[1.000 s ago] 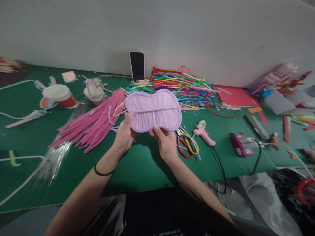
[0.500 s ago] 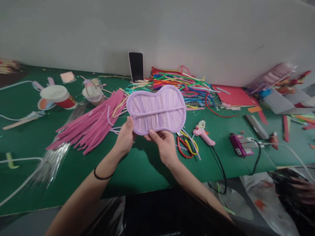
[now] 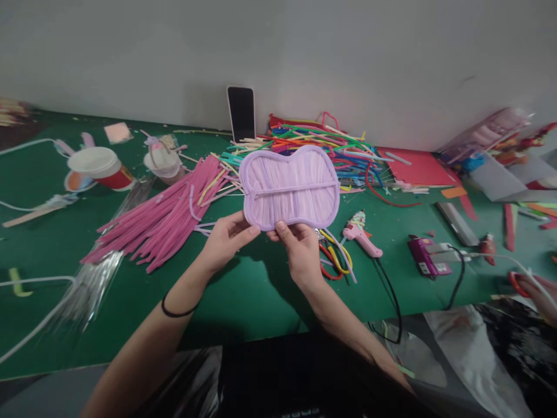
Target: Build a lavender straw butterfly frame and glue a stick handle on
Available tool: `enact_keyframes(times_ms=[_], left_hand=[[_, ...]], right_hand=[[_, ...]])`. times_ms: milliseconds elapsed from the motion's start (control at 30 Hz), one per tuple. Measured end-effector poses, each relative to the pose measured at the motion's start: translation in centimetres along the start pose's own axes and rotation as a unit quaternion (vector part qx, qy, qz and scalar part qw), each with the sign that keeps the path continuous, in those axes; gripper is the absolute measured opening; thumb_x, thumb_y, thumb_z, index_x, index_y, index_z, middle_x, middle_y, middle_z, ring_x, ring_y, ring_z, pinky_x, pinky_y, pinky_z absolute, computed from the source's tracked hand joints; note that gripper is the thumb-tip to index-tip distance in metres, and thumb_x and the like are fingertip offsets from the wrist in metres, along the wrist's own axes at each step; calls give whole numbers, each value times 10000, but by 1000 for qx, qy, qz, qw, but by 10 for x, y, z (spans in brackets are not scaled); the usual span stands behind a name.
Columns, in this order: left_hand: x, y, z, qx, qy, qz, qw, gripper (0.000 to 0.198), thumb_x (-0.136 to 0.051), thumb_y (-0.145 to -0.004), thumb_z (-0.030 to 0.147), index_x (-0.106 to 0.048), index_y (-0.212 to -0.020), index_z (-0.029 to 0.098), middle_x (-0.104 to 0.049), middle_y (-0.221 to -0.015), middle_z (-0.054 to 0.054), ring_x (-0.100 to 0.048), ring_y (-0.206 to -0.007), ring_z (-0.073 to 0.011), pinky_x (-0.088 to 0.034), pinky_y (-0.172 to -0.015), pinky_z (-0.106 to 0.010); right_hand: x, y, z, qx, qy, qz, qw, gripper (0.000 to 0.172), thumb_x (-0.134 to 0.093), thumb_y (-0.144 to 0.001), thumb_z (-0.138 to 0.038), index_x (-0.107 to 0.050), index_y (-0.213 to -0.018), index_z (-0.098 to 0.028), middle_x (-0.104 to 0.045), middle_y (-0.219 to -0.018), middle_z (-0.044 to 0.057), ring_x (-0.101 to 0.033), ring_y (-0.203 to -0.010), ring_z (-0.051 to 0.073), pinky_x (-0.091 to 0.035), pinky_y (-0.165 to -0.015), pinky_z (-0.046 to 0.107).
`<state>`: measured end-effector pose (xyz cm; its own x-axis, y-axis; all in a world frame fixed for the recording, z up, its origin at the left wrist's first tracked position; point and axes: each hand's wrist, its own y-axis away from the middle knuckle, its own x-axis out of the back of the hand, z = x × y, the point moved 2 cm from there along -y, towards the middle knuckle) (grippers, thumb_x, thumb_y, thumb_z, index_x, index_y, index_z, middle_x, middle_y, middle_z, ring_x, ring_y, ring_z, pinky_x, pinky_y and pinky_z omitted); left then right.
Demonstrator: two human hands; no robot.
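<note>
Both hands hold up a lilac peanut-shaped piece (image 3: 290,187) made of pipe cleaners, with a bar across its middle, above the green table (image 3: 243,296). My left hand (image 3: 226,238) pinches its lower left edge, thumb on the front. My right hand (image 3: 300,249) grips the lower edge near the middle. A black band circles my left wrist.
A pile of pink pipe cleaners (image 3: 167,217) lies left, mixed coloured ones (image 3: 322,148) behind. A phone (image 3: 242,113) leans on the wall. Scissors (image 3: 331,258), a pink glue gun (image 3: 361,235), a purple tool (image 3: 424,258) and paper cups (image 3: 102,168) lie around. Another person's hand (image 3: 537,290) shows right.
The lilac piece has shifted right and slightly up. My left hand slid from its left side to the lower edge, closer to my right hand.
</note>
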<state>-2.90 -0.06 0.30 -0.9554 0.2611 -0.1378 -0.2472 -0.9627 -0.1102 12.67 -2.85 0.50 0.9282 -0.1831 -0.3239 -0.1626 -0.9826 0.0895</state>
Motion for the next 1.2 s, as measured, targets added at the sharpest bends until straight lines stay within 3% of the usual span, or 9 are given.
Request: enact_keyframes(times_ms=[167, 400, 700, 833, 1000, 1200], left_hand=[[-4, 1, 8, -9, -27, 9, 1000, 283, -766, -793, 436, -778, -922, 185, -785, -896, -71, -720, -829, -231, -557, -757, -316], [-6, 2, 3, 10, -26, 28, 999, 294, -767, -793, 449, -770, -899, 175, -779, -841, -63, -709, -745, -203, -543, -692, -290], [0, -2, -5, -1, 27, 26, 999, 217, -768, -810, 386, -801, -889, 187, -787, -885, -55, -711, -821, -191, -542, -793, -283], [-1, -3, -5, 4, 50, 27, 998, 214, -800, -775, 386, -800, -828, 179, -781, -834, -51, -699, -776, -177, -536, -789, -277], [-1, -4, -2, 2, 80, 69, 994, 216, -838, -728, 379, -792, -797, 179, -763, -779, -36, -671, -703, -145, -519, -703, -238], [0, -4, -3, 6, 85, 67, 994, 219, -849, -714, 372, -788, -751, 165, -735, -716, -31, -650, -676, -126, -508, -688, -223]], right_hand=[[2, 1, -5, 10, 9, -13, 1000, 267, -812, -732, -445, -707, -753, -200, -734, -680, 10, -691, -621, 149, -589, -701, 304], [1, 4, -10, 27, 32, 7, 999, 292, -818, -717, -466, -707, -725, -196, -739, -682, 19, -699, -625, 165, -600, -697, 318], [2, 4, -8, 24, 18, -8, 1000, 241, -805, -746, -414, -709, -760, -194, -735, -685, 6, -694, -621, 147, -592, -682, 294], [4, 4, -8, 18, 13, -19, 1000, 254, -817, -739, -411, -707, -751, -183, -736, -681, 7, -695, -613, 144, -588, -689, 288], [12, 0, -9, 18, 5, -39, 999, 226, -804, -768, -394, -710, -756, -188, -739, -683, 4, -699, -608, 142, -587, -685, 280], [15, -2, -8, 1, 16, -58, 998, 242, -805, -765, -416, -714, -766, -192, -735, -672, 4, -702, -606, 145, -596, -679, 284]])
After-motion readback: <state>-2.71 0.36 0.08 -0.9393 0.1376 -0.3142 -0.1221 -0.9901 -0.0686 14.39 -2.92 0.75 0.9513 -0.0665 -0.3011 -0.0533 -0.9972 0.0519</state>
